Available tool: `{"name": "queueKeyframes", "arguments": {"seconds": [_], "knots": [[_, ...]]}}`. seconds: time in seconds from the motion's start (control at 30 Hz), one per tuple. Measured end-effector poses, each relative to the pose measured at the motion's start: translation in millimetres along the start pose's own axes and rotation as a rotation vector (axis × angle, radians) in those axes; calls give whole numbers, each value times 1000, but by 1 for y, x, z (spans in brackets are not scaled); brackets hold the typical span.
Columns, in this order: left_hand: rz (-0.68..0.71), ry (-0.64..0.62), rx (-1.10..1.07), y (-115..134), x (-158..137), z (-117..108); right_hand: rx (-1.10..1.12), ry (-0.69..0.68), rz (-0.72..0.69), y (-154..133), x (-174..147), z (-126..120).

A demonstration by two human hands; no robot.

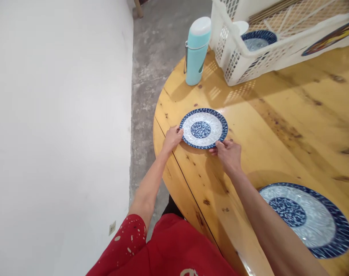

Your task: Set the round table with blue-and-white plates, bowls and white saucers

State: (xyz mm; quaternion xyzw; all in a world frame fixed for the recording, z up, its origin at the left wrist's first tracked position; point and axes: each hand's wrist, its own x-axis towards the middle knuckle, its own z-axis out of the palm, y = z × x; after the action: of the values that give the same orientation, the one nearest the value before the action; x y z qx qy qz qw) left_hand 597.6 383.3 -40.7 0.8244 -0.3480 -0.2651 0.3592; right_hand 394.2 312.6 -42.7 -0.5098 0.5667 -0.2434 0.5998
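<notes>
While the small plate (203,128) sits flat near the table's (277,115) left edge, both hands grip it. Left hand (172,138) fingers pinch its left rim, right hand (228,153) fingers clamp the near rim.

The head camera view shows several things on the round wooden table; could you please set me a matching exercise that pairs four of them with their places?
Things:
1. Small blue-and-white patterned plate
2. Large blue-and-white patterned plate
3. Pale turquoise flask with white cap
4. White plastic lattice basket

Places:
A. at the table's near right edge, beside the right forearm
B. at the table's far side, with a blue-rimmed dish inside
C. between the left hand and the right hand
D. upright just left of the basket

Pairs: 1-C, 2-A, 3-D, 4-B
</notes>
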Motion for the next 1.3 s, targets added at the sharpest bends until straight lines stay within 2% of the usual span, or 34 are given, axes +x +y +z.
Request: {"name": "queueKeyframes", "arguments": {"seconds": [0.5,0.97,1.07,1.13,1.23,1.3], "knots": [[8,26,118,12,12,4,56,45,15,-6,2,1],[42,-7,61,13,26,9,89,13,47,-11,-3,-2],[12,-26,-86,12,18,7,93,-3,34,-8,-22,-12],[-33,1,-219,9,6,1,53,-14,-5,-1,-45,-25],[-109,136,-357,-1,-17,-16,-67,-68,-21,20,-93,-51],[-179,248,-381,-11,-32,-30,-159,-114,18,40,-128,-68]]}}
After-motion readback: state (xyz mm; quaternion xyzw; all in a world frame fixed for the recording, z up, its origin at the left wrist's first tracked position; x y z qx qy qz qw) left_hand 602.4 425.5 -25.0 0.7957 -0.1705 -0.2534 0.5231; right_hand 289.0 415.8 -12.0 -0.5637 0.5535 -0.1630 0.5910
